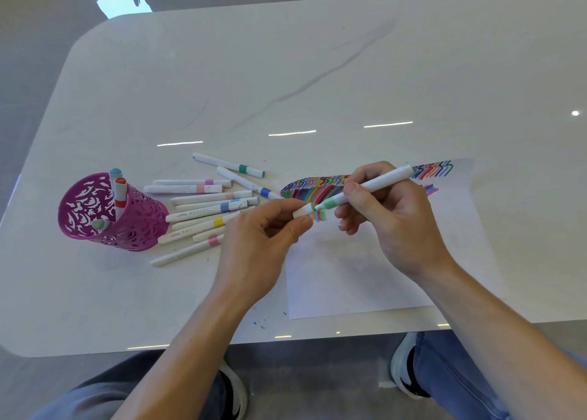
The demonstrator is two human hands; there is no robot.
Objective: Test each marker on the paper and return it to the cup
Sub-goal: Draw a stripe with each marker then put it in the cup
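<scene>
Blue jeans (451,375) and two black-and-white shoes (405,365) show at the bottom edge, below the front rim of the white table (286,70).

Left hand (263,238): narrow grip, thumb and fingertips pinching a small white cap (301,211). The cap juts rightward out of the pinch, over the left edge of the paper (365,276).

Right hand (390,222): grip closed round the barrel of a white marker with a green band (374,184), fingers on top and thumb beneath. The barrel lies slantwise. Its rear end stands out past the knuckles to the upper right, and the green band and tip stand out to the lower left.

The green tip meets the mouth of the cap. Whether it is seated inside cannot be told.

On the paper, rows of coloured zigzag strokes (317,187) run along the far edge, partly hidden behind the right hand.

A purple perforated cup (127,225) stands at the left of the table, well apart from both hands. Three markers (119,194) are in it.

Between the cup and the paper lies a loose spread of capped markers (206,206), flat on the table, several touching or crossing.

Small ink specks (260,324) mark the table near its front edge.
</scene>
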